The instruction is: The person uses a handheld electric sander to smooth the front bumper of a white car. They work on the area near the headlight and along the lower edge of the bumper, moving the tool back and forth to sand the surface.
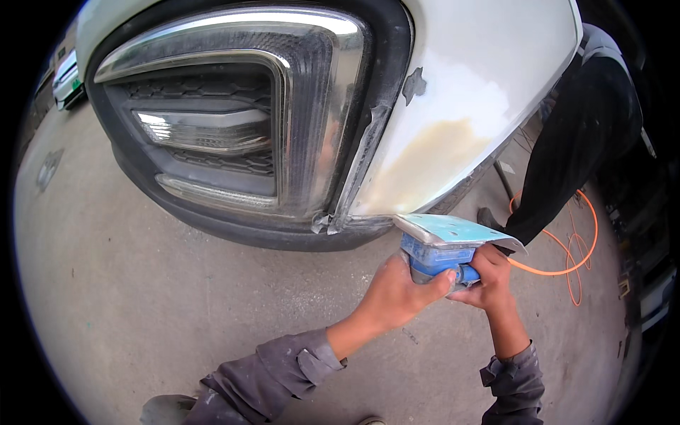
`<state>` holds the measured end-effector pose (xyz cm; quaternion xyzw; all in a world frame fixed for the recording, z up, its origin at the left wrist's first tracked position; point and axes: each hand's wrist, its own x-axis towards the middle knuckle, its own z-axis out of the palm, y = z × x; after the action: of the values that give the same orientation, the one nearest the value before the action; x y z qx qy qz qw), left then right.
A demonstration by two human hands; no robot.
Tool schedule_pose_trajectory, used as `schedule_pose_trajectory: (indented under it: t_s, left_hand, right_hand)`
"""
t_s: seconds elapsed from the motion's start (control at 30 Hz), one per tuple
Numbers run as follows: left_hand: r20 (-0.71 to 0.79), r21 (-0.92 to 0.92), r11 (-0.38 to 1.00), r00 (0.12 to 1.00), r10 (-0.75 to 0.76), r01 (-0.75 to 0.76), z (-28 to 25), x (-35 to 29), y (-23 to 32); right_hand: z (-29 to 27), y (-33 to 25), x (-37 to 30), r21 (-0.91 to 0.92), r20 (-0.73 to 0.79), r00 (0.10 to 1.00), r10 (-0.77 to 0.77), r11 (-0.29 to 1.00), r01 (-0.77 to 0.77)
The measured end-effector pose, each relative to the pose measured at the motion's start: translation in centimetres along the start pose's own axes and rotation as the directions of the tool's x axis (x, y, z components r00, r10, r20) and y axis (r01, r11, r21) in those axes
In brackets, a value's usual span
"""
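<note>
Sander (433,256): held in both hands just below the lower corner of the white car panel (496,49); its blue body is tilted, with the flat face turned upward.
Sandpaper (464,230): laid over that face as a light-blue sheet, its right end curled; whether the panel is touched by its left corner cannot be told.
Left hand (398,290): closed on the sander's left side, thumb pointed toward the right hand; the other fingers are mostly hidden.
Right hand (491,275): wrapped with bent fingers around the sander's right end, under the curled sheet.
Patch (435,152): seen in beige on the panel, above the sander.
Hose (567,272): orange, looped near another person's black-clad leg (574,134).
</note>
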<state>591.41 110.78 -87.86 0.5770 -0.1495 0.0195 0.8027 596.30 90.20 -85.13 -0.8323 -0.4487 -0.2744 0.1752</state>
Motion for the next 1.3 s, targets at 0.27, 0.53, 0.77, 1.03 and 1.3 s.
schedule_pose_trajectory:
  t_s: [0.27, 0.53, 0.77, 1.03, 1.3]
  left_hand:
    - [0.007, -0.023, 1.000, 1.000, -0.003, 0.003, -0.7, -0.5, 0.8]
    - [0.032, -0.016, 0.999, 0.999, -0.037, 0.037, -2.1, -1.2, 0.9]
    - [0.002, -0.013, 1.000, 1.000, 0.000, 0.000, -3.0, -2.0, 2.0]
    - [0.003, 0.014, 1.000, 1.000, -0.009, 0.009, -2.0, -1.3, 1.4]
    - [-0.033, -0.003, 1.000, 0.999, -0.005, 0.004, -2.1, -1.6, 1.8]
  right_hand:
    - [0.3, -0.6, 0.5, -0.006, -0.029, 0.999, -0.021, 1.000, 0.021]
    - [0.8, -2.0, 1.1, -0.034, -0.014, 1.000, -0.008, 0.999, 0.008]
    - [1.5, -2.9, 2.0, -0.019, -0.021, 0.999, -0.038, 0.999, 0.037]
    - [1.0, -1.7, 1.7, -0.011, -0.032, 0.999, -0.040, 0.999, 0.040]
    - [0.9, -1.7, 2.0, 0.001, 0.005, 1.000, -0.028, 1.000, 0.028]
